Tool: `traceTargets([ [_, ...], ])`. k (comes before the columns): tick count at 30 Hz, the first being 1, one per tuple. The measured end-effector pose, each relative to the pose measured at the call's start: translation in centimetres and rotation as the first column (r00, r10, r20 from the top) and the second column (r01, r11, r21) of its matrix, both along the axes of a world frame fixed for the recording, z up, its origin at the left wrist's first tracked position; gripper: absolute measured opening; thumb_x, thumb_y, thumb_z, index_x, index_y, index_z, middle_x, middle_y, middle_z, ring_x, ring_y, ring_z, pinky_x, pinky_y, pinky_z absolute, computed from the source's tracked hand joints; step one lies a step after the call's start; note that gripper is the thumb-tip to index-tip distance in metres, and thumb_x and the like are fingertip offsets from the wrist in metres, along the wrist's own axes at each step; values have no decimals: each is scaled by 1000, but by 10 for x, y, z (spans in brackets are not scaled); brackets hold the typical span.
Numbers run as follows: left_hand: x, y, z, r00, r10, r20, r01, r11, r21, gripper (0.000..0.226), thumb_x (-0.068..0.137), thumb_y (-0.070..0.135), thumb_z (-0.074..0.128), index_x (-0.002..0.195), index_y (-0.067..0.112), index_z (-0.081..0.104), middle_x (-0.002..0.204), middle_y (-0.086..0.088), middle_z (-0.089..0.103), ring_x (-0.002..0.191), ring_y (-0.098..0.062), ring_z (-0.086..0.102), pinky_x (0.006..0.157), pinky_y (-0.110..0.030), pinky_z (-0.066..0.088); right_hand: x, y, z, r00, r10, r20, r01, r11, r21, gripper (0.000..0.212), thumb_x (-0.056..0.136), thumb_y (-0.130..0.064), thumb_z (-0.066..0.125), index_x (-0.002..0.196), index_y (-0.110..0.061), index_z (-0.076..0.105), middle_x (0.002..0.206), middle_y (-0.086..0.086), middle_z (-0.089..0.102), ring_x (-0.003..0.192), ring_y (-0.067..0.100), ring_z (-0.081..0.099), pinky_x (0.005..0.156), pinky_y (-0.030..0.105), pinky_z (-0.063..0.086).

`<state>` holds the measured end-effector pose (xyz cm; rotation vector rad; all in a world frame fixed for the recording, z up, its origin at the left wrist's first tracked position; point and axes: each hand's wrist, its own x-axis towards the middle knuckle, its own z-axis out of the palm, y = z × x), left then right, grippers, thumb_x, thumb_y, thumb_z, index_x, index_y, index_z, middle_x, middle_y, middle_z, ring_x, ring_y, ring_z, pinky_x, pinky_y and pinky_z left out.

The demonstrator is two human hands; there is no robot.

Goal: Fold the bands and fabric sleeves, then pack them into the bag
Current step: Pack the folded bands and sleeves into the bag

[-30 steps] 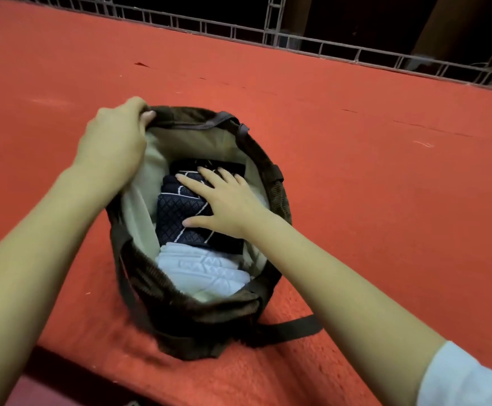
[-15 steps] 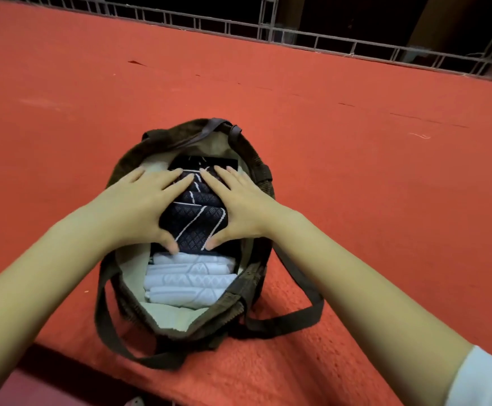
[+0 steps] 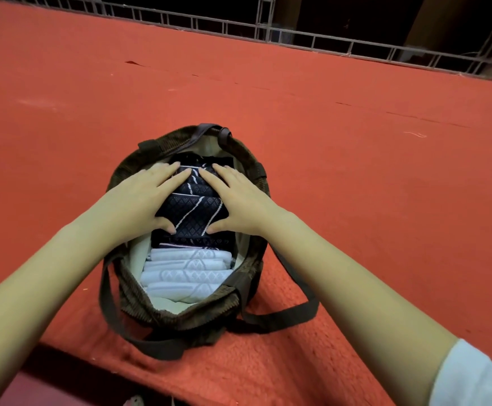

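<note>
A brown corduroy bag (image 3: 139,303) with a pale lining stands open on the red cloth. Folded dark navy sleeves (image 3: 193,210) with white stripes fill its far half. Folded white sleeves (image 3: 184,273) lie stacked in its near half. My left hand (image 3: 142,197) lies flat on the left side of the dark stack, fingers straight. On the stack's right side my right hand (image 3: 239,197) presses flat the same way. The fingertips of both hands nearly meet at the far end of the stack.
The red table cloth (image 3: 356,142) spreads wide around the bag. A metal grid rail (image 3: 326,45) runs along the far edge. The bag's dark straps (image 3: 297,316) trail on the cloth at the near right and left, close to the table's front edge.
My left hand let go of the bag's far rim and came down flat on the dark sleeves beside my right hand. The bag settled more upright.
</note>
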<state>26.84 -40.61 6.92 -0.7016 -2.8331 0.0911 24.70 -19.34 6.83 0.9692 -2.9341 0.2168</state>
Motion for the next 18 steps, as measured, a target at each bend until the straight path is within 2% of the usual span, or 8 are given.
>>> traceTargets([
  [4, 4, 4, 9, 996, 51, 74, -45, 996, -83, 109, 72, 51, 73, 151, 18, 5, 159, -8, 9, 144, -23, 14, 116, -38, 20, 6, 2, 4, 1000, -3, 12, 3, 1000, 17, 104, 77, -48, 72, 152, -20, 5, 158, 13, 3, 145, 28, 2, 118, 42, 8],
  [7, 11, 9, 16, 989, 88, 118, -77, 992, -98, 102, 79, 54, 65, 151, 22, 2, 159, -3, 5, 145, -19, 11, 117, -37, 17, 13, 8, 9, 1000, -4, 18, 4, 1000, 4, 100, 79, -47, 70, 152, -20, 7, 158, 12, 4, 146, 26, 2, 118, 37, 7],
  [11, 25, 28, 32, 991, 80, 106, -77, 997, -30, 82, 86, 51, 56, 151, 27, 12, 157, -1, 18, 140, -22, 25, 112, -36, 26, 25, 24, 22, 1000, -27, 16, 28, 998, -58, 87, 85, -46, 64, 152, -22, 14, 158, 8, 9, 145, 22, 6, 115, 33, 13],
  [15, 40, 70, 46, 999, 29, 31, -29, 999, 17, 69, 91, 47, 52, 149, 28, 21, 146, -1, 37, 129, -23, 41, 98, -39, 41, 43, 61, 40, 995, -84, -47, 79, 993, -89, 66, 92, -38, 56, 148, -20, 27, 155, 9, 20, 142, 24, 15, 114, 32, 15],
  [18, 47, 116, 51, 1000, -24, 21, 23, 999, 25, 63, 92, 45, 50, 148, 25, 26, 136, -4, 46, 122, -26, 45, 95, -41, 42, 62, 103, 47, 980, -177, -90, 170, 982, -82, 58, 93, -37, 53, 146, -20, 34, 152, 10, 27, 140, 25, 21, 114, 34, 20],
])
